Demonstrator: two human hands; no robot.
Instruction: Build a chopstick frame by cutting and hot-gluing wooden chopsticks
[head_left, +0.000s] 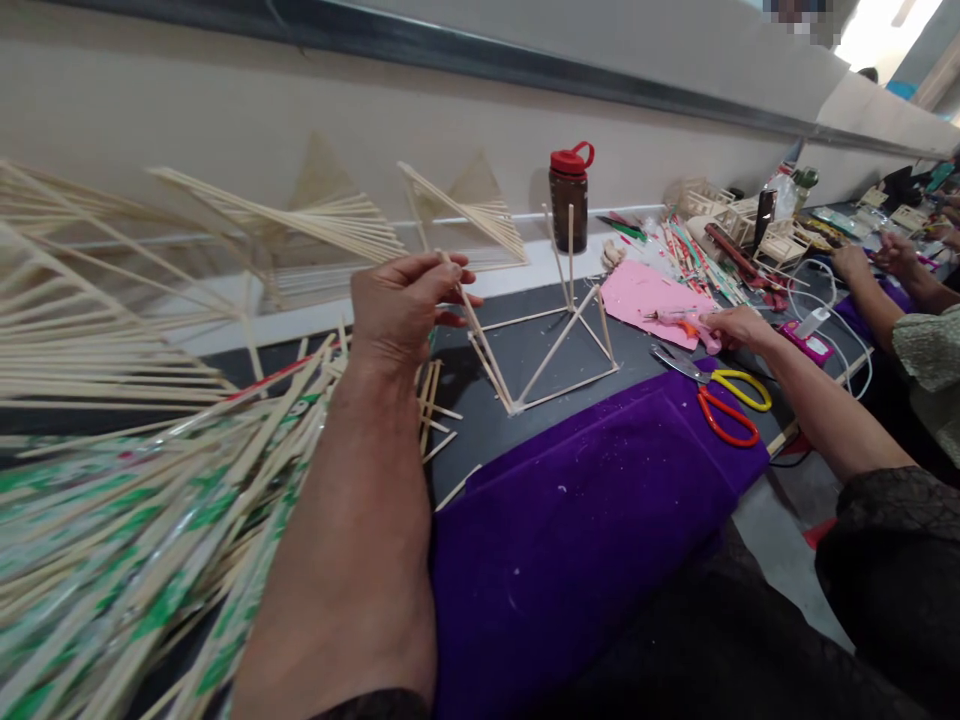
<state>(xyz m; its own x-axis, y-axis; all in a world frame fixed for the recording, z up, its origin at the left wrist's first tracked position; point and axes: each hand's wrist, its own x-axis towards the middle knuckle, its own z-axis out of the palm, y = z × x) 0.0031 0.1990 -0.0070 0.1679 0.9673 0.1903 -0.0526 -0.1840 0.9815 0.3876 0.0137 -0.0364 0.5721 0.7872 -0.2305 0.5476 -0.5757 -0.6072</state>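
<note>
Between the thumb and fingers of my left hand (412,300) is a thin wooden stick (478,333), slanting down toward the left side of a stick frame (566,388). The frame has a flat base on the dark table, with several sticks rising or leaning at its back and right. Far to the right, my right hand (739,328) is closed on a pink glue gun (706,335), which lies over a pink sheet (637,290). Scissors (701,375) with one yellow and one red handle lie just in front of that hand.
Bundled sticks in green-printed plastic (172,500) cover the left. Twisted stick structures (322,225) stand along the wall. A red-capped bottle (568,200) is behind the frame, purple cloth (585,500) in front. Another person's hands (855,268) are at the far right.
</note>
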